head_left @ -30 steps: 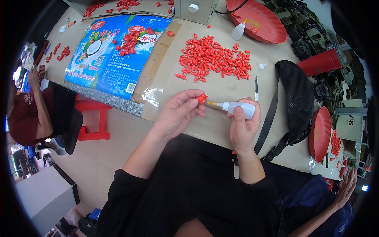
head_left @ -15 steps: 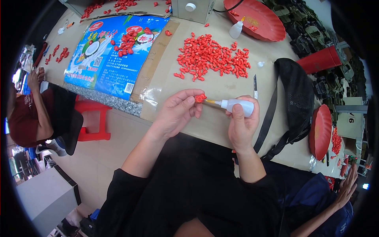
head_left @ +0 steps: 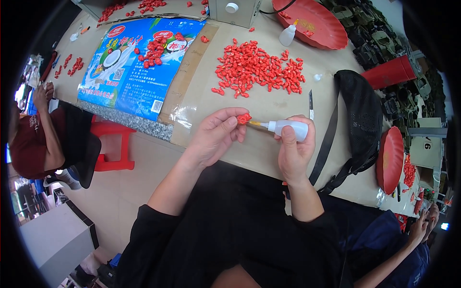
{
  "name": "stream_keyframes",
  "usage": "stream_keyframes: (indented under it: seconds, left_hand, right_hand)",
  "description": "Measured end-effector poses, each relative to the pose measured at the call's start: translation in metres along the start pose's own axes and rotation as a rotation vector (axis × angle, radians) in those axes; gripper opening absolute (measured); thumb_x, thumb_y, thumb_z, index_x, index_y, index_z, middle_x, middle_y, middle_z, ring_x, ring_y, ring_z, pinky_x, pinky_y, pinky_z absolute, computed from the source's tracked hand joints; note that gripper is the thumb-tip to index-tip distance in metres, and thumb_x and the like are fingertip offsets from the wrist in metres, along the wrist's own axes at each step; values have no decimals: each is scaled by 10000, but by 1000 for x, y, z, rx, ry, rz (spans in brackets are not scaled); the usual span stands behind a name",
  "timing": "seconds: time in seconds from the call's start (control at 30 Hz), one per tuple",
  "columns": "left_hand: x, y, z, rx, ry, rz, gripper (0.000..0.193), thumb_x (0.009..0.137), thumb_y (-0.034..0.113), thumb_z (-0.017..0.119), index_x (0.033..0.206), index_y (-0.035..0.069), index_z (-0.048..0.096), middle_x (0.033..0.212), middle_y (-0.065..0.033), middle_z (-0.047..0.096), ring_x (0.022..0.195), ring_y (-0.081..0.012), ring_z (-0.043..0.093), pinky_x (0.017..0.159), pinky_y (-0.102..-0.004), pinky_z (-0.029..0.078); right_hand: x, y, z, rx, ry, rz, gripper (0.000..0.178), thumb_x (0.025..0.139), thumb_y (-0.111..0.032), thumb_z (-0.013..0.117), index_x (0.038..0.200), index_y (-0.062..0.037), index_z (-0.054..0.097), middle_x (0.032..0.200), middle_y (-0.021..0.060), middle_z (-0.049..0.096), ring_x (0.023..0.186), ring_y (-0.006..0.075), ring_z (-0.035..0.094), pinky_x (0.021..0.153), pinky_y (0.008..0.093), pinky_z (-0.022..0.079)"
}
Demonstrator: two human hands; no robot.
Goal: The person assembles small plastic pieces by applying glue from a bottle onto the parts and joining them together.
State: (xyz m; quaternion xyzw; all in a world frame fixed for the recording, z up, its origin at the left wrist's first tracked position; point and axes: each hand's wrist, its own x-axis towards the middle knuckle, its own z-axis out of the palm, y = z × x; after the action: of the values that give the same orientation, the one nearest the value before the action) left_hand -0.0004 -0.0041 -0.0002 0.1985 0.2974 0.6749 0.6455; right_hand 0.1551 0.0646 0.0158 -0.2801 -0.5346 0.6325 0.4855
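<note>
Between thumb and fingers, my left hand (head_left: 216, 132) pinches a small glossy red piece (head_left: 243, 119); its exact kind is too small to tell. My right hand (head_left: 295, 149) is closed round a white squeeze bottle (head_left: 294, 130) lying sideways, with the thumb on its side. The bottle's thin, yellowish nozzle tip (head_left: 254, 123) points left and reaches the red piece, apparently touching it. Beyond both hands, a wide heap of small red pieces (head_left: 254, 69) covers the tabletop (head_left: 201, 103).
A blue printed cardboard sheet (head_left: 129, 67) carries more red pieces. Another squeeze bottle (head_left: 287, 35) stands beside a red tray (head_left: 331, 41). A knife blade (head_left: 311, 105) and a black bag (head_left: 357, 125) lie to the right. Other people sit at both sides.
My hands, the bottle and the red piece hold almost still. At the far right, another person's hands have come together lower down.
</note>
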Motion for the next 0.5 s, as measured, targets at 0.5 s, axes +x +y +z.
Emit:
stream_keyframes:
  seconds: [0.5]
  left_hand:
    - [-1,0,-1,-13,3,18,241,849,68,453,1072,-18,484,896,-56,548,766,-111,505,673,-237,416]
  right_hand:
    - [0,-5,-3,-43,-36,-15,188,807,-128,544,920,-30,431,858,54,447,682,116,474,593,235,396]
